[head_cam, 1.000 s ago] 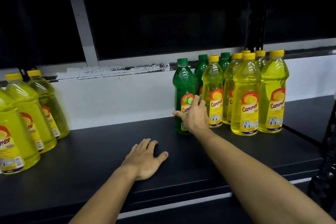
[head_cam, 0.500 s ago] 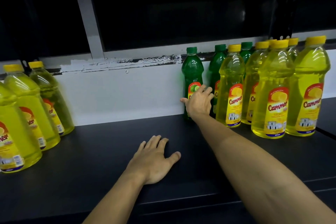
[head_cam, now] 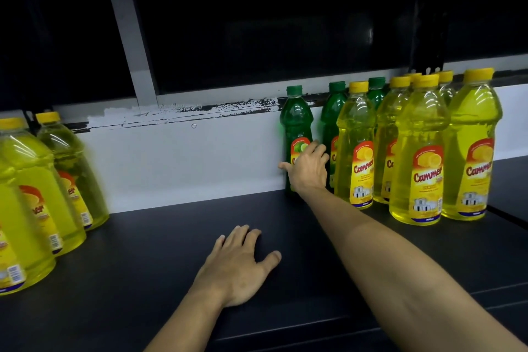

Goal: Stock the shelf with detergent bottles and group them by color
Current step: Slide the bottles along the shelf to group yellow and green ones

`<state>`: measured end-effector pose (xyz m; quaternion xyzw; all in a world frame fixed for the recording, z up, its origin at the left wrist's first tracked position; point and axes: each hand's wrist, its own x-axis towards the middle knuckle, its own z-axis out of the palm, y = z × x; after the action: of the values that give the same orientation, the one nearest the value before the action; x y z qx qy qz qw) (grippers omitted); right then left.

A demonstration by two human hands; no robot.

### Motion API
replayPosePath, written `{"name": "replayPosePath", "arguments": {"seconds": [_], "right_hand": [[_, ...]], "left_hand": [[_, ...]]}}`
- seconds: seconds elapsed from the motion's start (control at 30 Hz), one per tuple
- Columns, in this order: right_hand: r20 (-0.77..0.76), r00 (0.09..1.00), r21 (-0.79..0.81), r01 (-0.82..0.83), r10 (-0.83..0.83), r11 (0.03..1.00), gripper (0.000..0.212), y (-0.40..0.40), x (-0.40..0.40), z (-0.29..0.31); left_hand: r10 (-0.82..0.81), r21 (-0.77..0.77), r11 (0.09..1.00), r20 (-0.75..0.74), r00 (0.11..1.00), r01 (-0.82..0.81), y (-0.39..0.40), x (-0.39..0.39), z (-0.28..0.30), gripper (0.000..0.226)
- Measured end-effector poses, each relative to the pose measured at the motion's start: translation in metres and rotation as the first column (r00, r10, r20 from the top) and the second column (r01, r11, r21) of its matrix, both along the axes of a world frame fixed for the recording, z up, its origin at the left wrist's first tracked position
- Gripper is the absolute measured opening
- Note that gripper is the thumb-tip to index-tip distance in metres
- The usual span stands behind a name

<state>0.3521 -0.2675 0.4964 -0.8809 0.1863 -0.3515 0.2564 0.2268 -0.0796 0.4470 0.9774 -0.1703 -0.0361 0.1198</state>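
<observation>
- Black, matte shelf board (head_cam: 148, 260) fills the lower part of the view, with a white back panel (head_cam: 177, 163) along its far edge and dark space above.
- Right hand (head_cam: 307, 170) reaches to the far edge of the shelf; its grip is clamped around the lower body of a green plastic detergent bottle with a green cap (head_cam: 295, 123), thumb on the left side and fingers curled across the red and yellow label.
- That green bottle stands upright against the white back panel, at the left end of a cluster of bottles.
- Just to its right stands a second green bottle (head_cam: 333, 114), and a third green bottle (head_cam: 376, 91) shows behind the front row, mostly hidden.
- Clear yellow detergent bottles with yellow caps (head_cam: 420, 151) crowd the right side of the shelf, upright and close together, labels facing forward.
- Left hand (head_cam: 238, 268) lies palm down on the bare shelf near the front edge, fingers straight and slightly spread, gripping nothing.
- Larger yellow detergent jugs with yellow caps (head_cam: 37, 180) stand in a row at the far left of the shelf, well apart from the right-hand cluster and slightly blurred.
</observation>
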Motion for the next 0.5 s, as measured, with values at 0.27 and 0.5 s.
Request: {"name": "replayPosePath", "arguments": {"seconds": [0.27,0.5], "right_hand": [[-0.028,0.998,-0.167,-0.053,0.049,0.985,0.103,-0.006,-0.025,-0.006],[0.375,0.926,-0.310,0.088,0.037,0.947,0.056,-0.049,-0.073,-0.005]], "left_hand": [[0.001,0.003,1.000,0.000,1.000,-0.001,0.001,0.005,-0.004,0.076],[-0.012,0.015,1.000,0.006,1.000,0.012,0.001,0.002,-0.001,0.073]]}}
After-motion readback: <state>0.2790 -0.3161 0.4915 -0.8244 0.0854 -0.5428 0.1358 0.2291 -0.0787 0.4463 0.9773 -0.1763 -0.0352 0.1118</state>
